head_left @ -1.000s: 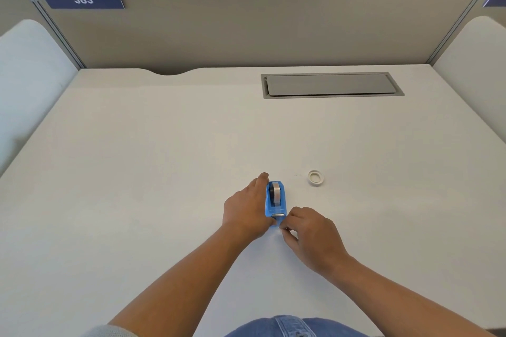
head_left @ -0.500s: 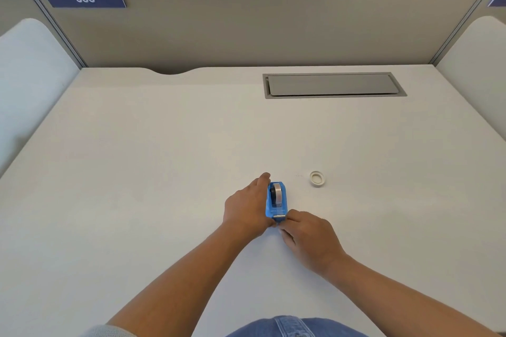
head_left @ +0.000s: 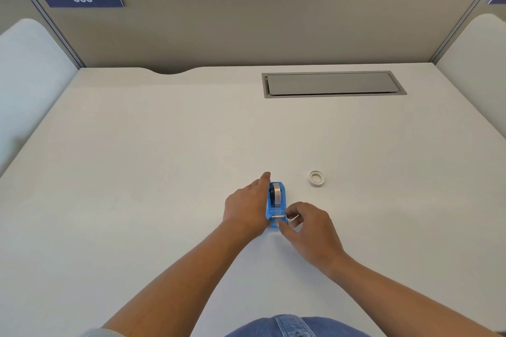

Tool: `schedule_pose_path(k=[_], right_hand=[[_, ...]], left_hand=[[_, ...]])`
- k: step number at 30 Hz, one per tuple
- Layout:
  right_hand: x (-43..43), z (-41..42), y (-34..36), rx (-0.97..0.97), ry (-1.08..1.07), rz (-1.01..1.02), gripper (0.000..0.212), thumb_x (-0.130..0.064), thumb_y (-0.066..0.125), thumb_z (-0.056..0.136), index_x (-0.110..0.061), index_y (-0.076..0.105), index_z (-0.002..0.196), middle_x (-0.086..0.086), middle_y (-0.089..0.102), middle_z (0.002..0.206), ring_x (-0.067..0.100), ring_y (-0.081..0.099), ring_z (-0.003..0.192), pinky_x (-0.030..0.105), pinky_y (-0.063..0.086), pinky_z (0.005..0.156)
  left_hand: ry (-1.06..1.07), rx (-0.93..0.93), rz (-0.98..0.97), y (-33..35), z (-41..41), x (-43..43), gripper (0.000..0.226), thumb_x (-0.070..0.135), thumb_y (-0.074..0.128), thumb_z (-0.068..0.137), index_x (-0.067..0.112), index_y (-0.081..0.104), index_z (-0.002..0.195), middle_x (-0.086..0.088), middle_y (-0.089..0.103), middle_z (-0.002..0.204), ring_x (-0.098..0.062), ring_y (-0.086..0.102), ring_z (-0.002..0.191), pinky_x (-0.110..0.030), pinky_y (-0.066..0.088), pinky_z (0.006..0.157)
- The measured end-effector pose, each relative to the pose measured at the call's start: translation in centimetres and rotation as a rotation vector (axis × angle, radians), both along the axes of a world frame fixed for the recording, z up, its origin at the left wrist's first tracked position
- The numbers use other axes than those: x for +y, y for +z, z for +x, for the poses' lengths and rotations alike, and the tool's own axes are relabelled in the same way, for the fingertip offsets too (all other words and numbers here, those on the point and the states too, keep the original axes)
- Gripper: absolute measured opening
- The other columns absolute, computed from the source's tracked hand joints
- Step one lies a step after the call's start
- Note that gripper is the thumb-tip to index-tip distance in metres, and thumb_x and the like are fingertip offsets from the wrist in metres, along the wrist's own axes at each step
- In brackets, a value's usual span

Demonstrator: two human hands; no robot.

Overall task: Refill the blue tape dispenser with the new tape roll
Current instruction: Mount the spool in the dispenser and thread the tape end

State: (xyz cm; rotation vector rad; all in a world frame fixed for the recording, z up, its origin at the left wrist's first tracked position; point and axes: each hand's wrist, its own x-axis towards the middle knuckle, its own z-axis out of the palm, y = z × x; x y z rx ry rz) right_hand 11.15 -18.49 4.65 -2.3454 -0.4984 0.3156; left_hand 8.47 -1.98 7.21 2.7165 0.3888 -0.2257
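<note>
Right hand has opened beside blue tape dispenser; left hand grips it.

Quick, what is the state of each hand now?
Left hand: closed on the blue tape dispenser.
Right hand: fingertips pinching at the dispenser's cutter end.

bare forearms, grey sleeve edge, blue jeans.

dispenser on desk, ring right
</note>
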Motion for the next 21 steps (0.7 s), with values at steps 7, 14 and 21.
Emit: schedule_pose_path(k=[7, 14, 21], right_hand=[[0.7, 0.8, -0.3, -0.015, 0.008, -0.005, 0.02, -0.029, 0.08, 0.076, -0.024, 0.061, 0.073, -0.007, 0.065, 0.071, 0.012, 0.061, 0.067, 0.031, 0.055, 0.061], [1.0, 1.5, -0.4, 0.004, 0.067, -0.065, 0.033, -0.026, 0.08, 0.072, -0.027, 0.047, 0.065, -0.008, 0.056, 0.066, 0.01, 0.05, 0.059, 0.026, 0.042, 0.054], [1.7, 1.7, -0.4, 0.001, 0.141, -0.13, 0.043, -0.025, 0.074, 0.07, -0.034, 0.032, 0.064, -0.012, 0.047, 0.066, 0.008, 0.042, 0.058, 0.02, 0.032, 0.051]], left_hand=[[0.002, 0.014, -0.002, -0.3, 0.0, 0.7, 0.088, 0.015, 0.076, 0.072, 0.027, 0.025, 0.143, 0.009, 0.06, 0.132, -0.024, 0.062, 0.107, -0.037, 0.054, 0.077], [0.01, -0.008, -0.042, -0.6, 0.0, 0.7, 0.087, 0.011, 0.073, 0.072, 0.027, 0.025, 0.143, 0.009, 0.059, 0.133, -0.024, 0.062, 0.106, -0.037, 0.055, 0.077], [0.013, -0.023, -0.038, -0.8, -0.1, 0.6, 0.087, 0.011, 0.073, 0.072, 0.028, 0.025, 0.143, 0.009, 0.058, 0.134, -0.024, 0.063, 0.105, -0.036, 0.052, 0.075]])
